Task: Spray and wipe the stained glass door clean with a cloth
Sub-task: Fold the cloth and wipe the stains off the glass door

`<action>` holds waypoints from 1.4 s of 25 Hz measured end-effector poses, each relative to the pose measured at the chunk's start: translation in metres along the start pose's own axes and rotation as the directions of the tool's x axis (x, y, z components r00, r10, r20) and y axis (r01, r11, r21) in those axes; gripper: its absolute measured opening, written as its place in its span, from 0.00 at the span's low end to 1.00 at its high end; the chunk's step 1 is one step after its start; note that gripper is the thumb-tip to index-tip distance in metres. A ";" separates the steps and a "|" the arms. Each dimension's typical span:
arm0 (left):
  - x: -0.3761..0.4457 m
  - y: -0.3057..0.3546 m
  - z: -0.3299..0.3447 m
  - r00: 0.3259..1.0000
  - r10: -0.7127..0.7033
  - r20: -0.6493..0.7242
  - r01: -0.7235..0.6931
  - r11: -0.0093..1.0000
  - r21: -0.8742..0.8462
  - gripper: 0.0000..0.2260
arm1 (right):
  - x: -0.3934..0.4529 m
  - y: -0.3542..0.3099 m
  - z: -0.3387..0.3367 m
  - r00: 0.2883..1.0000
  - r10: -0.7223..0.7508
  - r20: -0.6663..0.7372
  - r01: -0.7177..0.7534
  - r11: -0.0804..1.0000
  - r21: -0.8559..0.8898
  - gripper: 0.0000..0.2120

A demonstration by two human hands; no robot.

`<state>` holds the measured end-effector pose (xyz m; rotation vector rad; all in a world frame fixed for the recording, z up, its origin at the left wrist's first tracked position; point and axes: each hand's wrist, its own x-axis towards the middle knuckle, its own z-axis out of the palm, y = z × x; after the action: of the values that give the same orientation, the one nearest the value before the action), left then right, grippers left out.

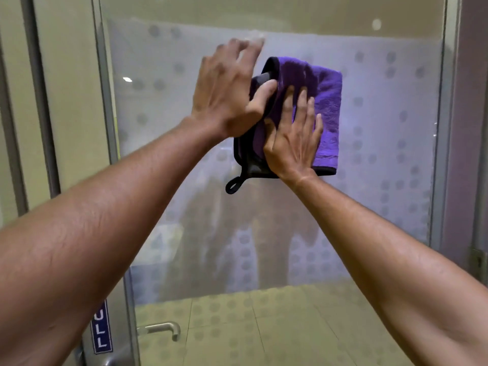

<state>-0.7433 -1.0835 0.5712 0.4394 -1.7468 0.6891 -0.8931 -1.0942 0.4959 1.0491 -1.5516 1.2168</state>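
Observation:
A folded purple cloth (327,107) with black trim and a hanging loop lies flat against the frosted, dotted glass door (383,180) at about head height. My right hand (293,138) presses flat on the cloth's lower middle, fingers spread. My left hand (227,93) is at the cloth's left edge, thumb hooked over the fold, while its other fingers are raised and blurred above it. No spray bottle is in view.
The door's metal frame (105,101) runs down the left, with a blue PULL label (101,328) and a lever handle (163,329) at the bottom left. A hinge (476,262) sits on the right frame. My reflection shows dimly in the glass.

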 end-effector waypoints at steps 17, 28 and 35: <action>-0.044 -0.084 0.057 0.994 -0.106 0.029 0.087 0.920 0.382 0.34 | 0.042 -0.036 0.021 0.998 0.046 -0.044 -0.049 0.997 -0.054 0.32; -0.046 -0.083 0.055 0.994 -0.111 -0.015 0.110 0.936 0.334 0.34 | 0.035 -0.028 0.019 0.993 -0.095 -0.071 0.096 0.995 0.000 0.33; -0.059 -0.089 0.042 0.988 -0.155 0.005 0.146 0.942 0.301 0.35 | 0.049 -0.040 0.017 0.986 -0.098 -0.134 0.113 0.988 0.109 0.25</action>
<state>-0.7035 -1.1816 0.5274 0.7876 -1.6188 0.8446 -0.8699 -1.1223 0.5507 1.0920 -1.3238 1.2872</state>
